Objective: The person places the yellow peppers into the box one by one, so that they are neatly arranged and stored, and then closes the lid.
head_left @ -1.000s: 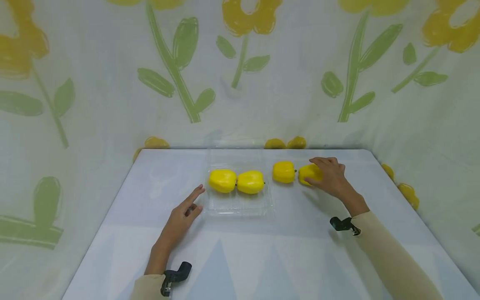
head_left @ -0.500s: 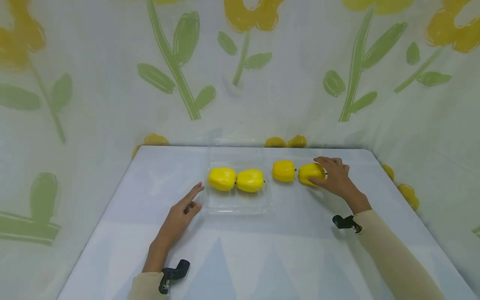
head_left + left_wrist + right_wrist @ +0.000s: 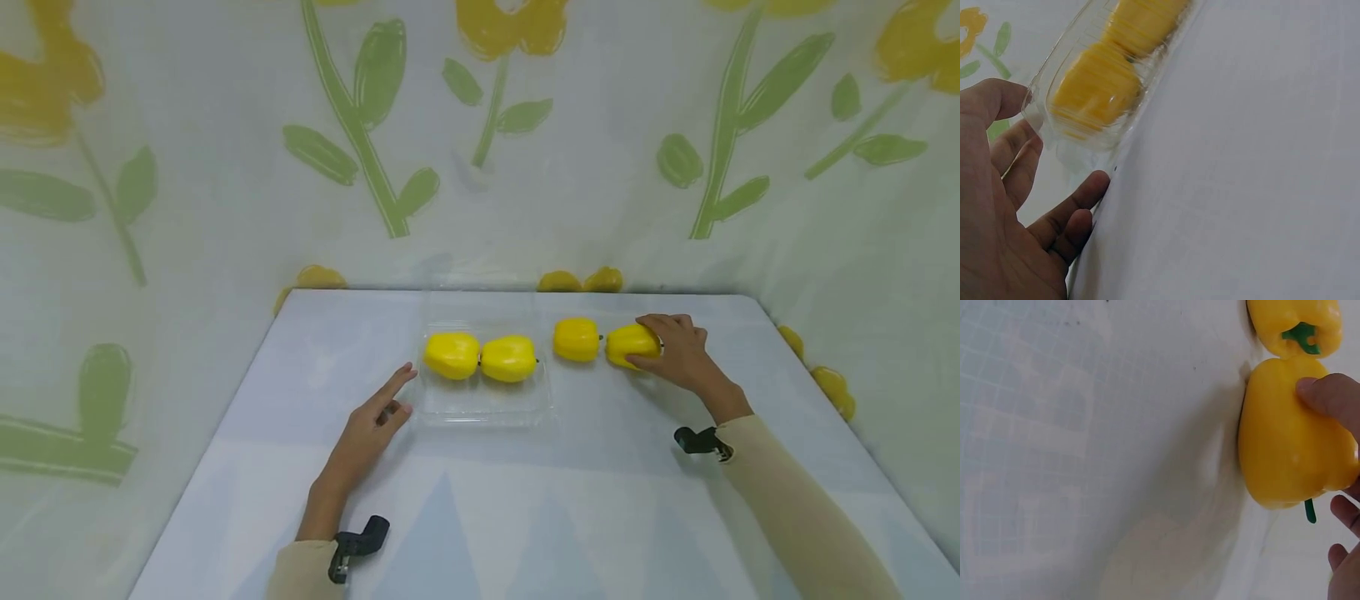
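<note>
My right hand (image 3: 681,358) holds the outer yellow bell pepper (image 3: 626,342) on the table, thumb on its near side and fingers on its far side. In the right wrist view the thumb lies on that pepper's skin, and its green stem points away from the second pepper (image 3: 1294,325). My left hand (image 3: 363,437) is by the left edge of a clear plastic clamshell container (image 3: 487,411); a fingertip touches the rim in the left wrist view, fingers fairly straight. Inside the container two yellow bell peppers (image 3: 452,356) lie end to end.
The container's clear lid (image 3: 480,308) stands raised towards the back. A flower-printed cloth (image 3: 570,192) hangs behind the white table (image 3: 480,500) and along its sides. Each wrist wears a small black camera (image 3: 363,537).
My right hand has slid slightly right along the outer pepper, uncovering more of it. The left hand stays beside the container. The head view has shifted a little.
</note>
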### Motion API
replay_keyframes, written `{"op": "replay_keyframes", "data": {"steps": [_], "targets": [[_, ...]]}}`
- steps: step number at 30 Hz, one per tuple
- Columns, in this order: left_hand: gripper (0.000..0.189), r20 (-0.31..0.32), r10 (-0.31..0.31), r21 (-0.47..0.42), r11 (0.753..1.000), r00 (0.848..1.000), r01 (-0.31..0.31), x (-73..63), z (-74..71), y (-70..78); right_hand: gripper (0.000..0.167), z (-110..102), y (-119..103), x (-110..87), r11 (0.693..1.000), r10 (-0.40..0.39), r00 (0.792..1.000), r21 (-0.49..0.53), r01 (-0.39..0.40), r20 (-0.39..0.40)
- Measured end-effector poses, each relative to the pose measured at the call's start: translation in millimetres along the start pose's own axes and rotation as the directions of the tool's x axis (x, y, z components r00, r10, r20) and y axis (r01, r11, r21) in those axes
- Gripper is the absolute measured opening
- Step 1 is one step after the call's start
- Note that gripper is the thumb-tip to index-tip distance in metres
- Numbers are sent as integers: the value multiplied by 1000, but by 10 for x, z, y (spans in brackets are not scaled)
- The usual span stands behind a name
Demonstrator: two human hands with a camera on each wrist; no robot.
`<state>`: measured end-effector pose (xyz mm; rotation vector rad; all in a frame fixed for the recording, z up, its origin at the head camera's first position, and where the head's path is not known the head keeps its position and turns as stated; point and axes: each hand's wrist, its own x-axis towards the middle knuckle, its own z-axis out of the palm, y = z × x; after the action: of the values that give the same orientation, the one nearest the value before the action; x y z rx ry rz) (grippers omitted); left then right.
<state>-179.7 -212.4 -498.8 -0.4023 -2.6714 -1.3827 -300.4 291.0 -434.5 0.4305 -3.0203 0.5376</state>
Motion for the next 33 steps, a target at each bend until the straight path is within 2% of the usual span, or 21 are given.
{"op": "replay_keyframes", "data": {"steps": [9,24,33], "targets": [[52,1,-20,15,1000,1000,20,14,-6,32,78,-76,-43,-2,1000,0,1000,-19,-1,-9],[52,-5,-35,18,999,999,35,-31,13,10,69,-151,-252,-235,994,-93,987,50,100,-132],[52,0,-37,17,999,999,37,5,6,55,64,-200,-409,-322,986,-142,970,54,155,-196]]}}
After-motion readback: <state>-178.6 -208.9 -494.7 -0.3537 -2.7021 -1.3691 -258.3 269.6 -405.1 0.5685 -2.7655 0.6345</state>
